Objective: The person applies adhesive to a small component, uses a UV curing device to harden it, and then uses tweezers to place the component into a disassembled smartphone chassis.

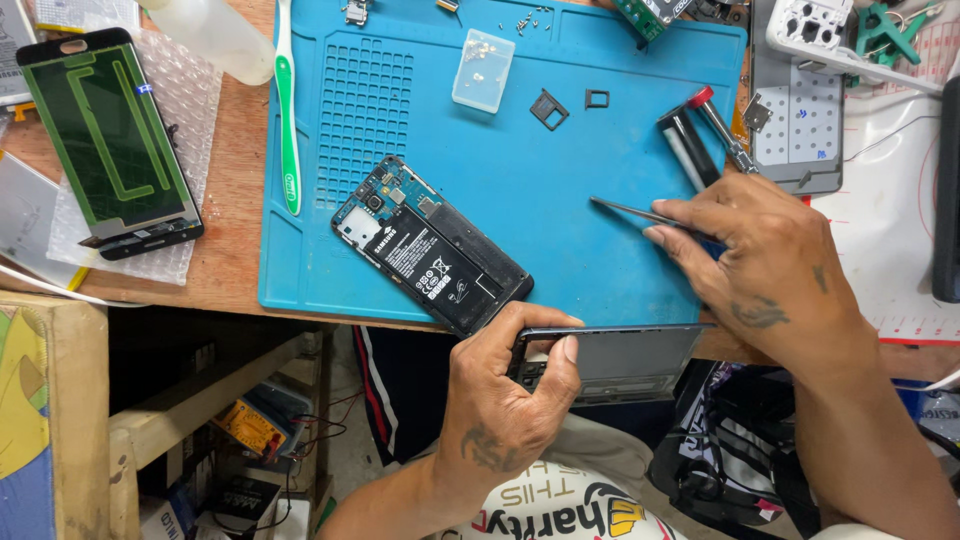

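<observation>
Your left hand (510, 385) pinches the near-left edge of a dark phone frame (615, 358), held over the bench edge at 6 o'clock from the blue work mat (560, 200). Your right hand (765, 265), at 3 o'clock, grips thin tweezers (630, 211), tips pointing toward 9. The opened phone (430, 245) lies diagonally mid-mat; a green toothbrush (287, 110) sits at 10 o'clock.

Bright, even daylight from above, soft shadows, mild glare on white surfaces, sharp focus, slight edge distortion
</observation>
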